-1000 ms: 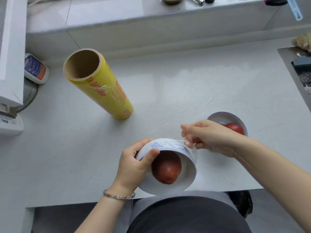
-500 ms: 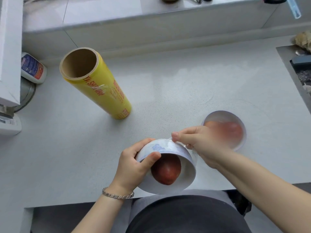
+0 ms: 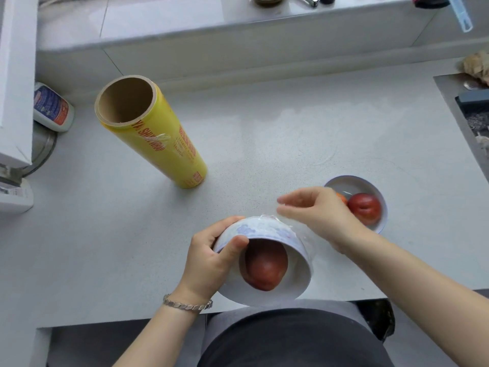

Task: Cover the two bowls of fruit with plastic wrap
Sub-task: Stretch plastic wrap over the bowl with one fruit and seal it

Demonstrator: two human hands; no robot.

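One more tilt could spill the round red fruit [image 3: 266,268] from the white blue-patterned bowl [image 3: 267,229], gripped by left hand [image 3: 209,263] fingers [image 3: 235,247] at the surface [image 3: 264,144] edge. The right hand [image 3: 325,215] is maybe pinching the clear wrap [image 3: 307,235], can't tell.

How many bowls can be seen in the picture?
2. One bowl, tilted, is held by the left hand; the other bowl stands on the counter behind the right hand.
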